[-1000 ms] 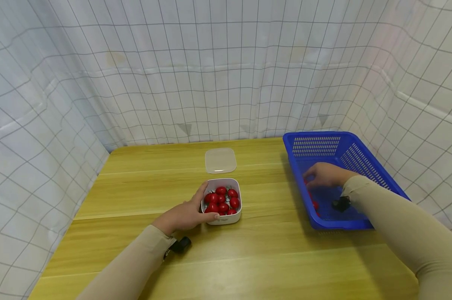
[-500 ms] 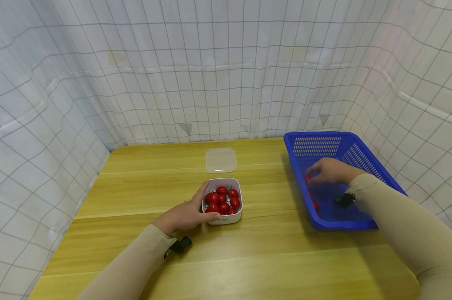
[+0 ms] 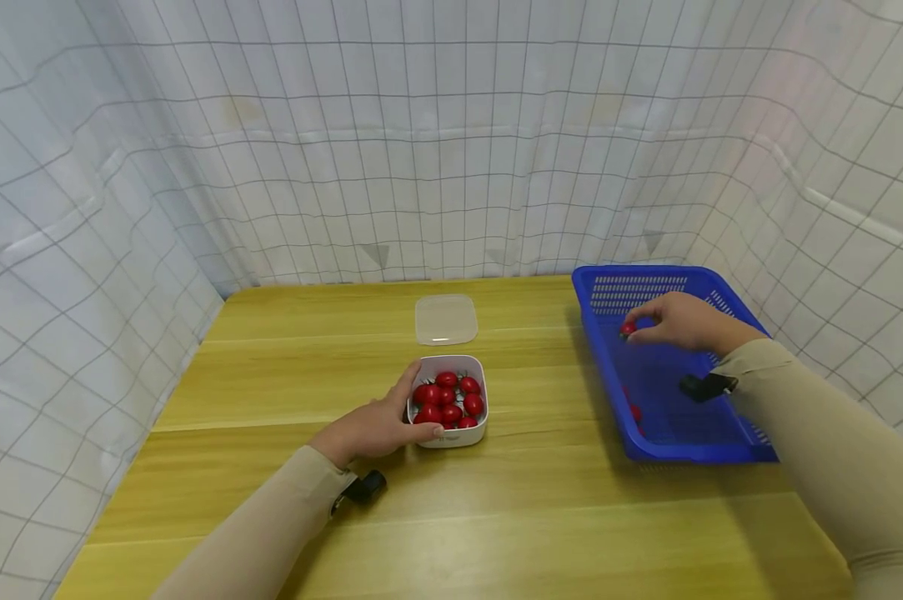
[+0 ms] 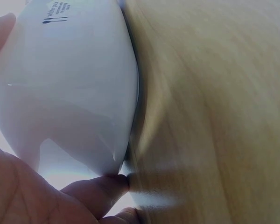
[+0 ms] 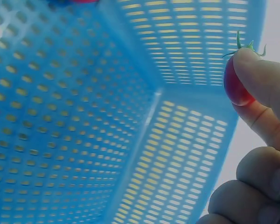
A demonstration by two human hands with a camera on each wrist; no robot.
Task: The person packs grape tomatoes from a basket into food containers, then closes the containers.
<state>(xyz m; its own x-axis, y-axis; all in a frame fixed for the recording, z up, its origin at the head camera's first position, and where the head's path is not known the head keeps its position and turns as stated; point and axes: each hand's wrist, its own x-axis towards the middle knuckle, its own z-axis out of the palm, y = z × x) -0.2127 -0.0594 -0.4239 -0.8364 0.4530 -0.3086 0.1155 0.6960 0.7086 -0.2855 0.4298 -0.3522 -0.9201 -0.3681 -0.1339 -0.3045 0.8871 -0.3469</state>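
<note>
My right hand (image 3: 684,322) pinches one cherry tomato (image 3: 628,328) between thumb and finger, over the blue basket (image 3: 609,367). In the right wrist view that red tomato (image 5: 235,84) has a green stem cap and sits high against the basket's slotted wall (image 5: 177,154). A few more tomatoes (image 3: 635,412) lie along the basket's left side. My left hand (image 3: 376,427) grips the white box (image 3: 451,439) at its left side, thumb in front and fingers behind. Several cherry tomatoes (image 3: 448,398) fill the box. Up close, the left wrist view shows the box's smooth wall (image 4: 74,88) with small dark print.
A translucent square lid (image 3: 446,319) lies flat on the wooden table (image 3: 526,517), behind the box. White grid-patterned curtains (image 3: 451,150) hang around the table's back and sides. Bare tabletop lies between box and basket.
My right hand has risen from the basket's left side, moving back and slightly right, with a tomato now in its fingertips. The left hand keeps its hold on the box.
</note>
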